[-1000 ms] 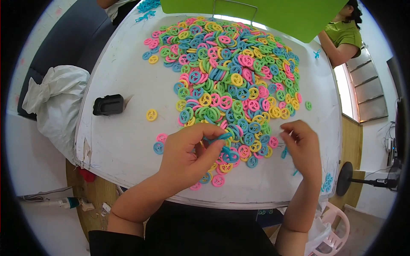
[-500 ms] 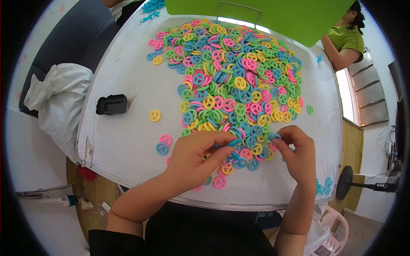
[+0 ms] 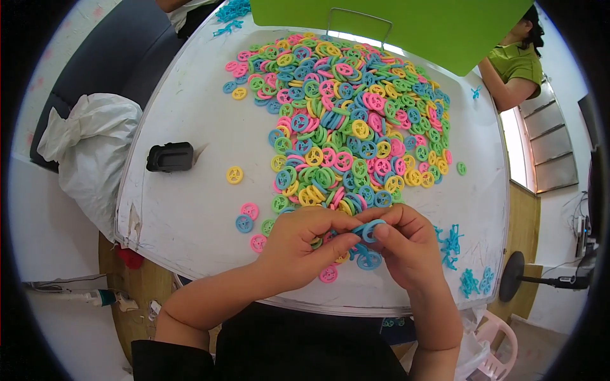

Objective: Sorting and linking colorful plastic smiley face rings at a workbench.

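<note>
From where I stand, both hands meet over the near edge of the pile (image 3: pixel 356 130), close to the person's body. The left hand (image 3: pixel 309 244) has its thumb and forefinger drawn together on a blue part (image 3: pixel 361 249), its other fingers loosely curled. The right hand (image 3: pixel 406 246) pinches a blue wheel (image 3: pixel 367 231) between thumb and fingers, right against what the left hand grips. Just below the fingertips is a second wheel (image 3: pixel 368 260), also blue; I can't tell how it joins the part.

The pile mixes pink, yellow, green and blue wheels across the white table (image 3: pixel 190 216). Out to the left are a lone yellow wheel (image 3: pixel 234 175) and a black tray (image 3: pixel 170 157). Small blue pieces (image 3: pixel 452 244) lie beyond the right hand. A green board (image 3: pixel 394 28) stands behind the pile, with a co-worker (image 3: pixel 513 70) at the table's far right.
</note>
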The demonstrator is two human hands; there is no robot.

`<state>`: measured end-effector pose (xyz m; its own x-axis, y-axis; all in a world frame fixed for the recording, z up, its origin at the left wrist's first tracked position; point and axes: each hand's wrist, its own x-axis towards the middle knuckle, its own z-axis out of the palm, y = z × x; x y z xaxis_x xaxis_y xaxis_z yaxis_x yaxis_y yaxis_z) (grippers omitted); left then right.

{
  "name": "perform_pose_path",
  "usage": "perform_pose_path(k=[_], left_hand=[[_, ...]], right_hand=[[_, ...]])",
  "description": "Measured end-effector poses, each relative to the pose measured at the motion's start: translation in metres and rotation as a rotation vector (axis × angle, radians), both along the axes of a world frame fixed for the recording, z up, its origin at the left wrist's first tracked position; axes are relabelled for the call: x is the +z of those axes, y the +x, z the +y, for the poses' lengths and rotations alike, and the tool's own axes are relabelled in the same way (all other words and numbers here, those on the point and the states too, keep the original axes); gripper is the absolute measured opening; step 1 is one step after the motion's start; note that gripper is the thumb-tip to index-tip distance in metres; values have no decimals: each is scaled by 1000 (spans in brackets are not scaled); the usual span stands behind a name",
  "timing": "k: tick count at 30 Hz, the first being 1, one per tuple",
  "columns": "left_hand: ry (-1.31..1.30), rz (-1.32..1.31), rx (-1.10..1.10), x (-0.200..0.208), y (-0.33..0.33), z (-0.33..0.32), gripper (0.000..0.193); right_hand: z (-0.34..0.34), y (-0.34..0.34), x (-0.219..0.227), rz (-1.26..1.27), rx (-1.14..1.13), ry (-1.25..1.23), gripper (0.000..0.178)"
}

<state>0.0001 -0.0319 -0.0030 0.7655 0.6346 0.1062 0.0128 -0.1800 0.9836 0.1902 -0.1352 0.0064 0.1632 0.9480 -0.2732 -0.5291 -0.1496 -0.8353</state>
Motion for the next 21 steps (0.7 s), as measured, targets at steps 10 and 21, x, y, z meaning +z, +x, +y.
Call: perform_pose_path(k=[10, 21], left_hand=[[485, -102, 59, -5, 3, 4, 24], [673, -24, 125, 4, 4, -3, 27]], right_hand=[[-1, 1, -8, -16, 18, 18, 10], [-7, -6, 10, -681, 6, 34, 19]])
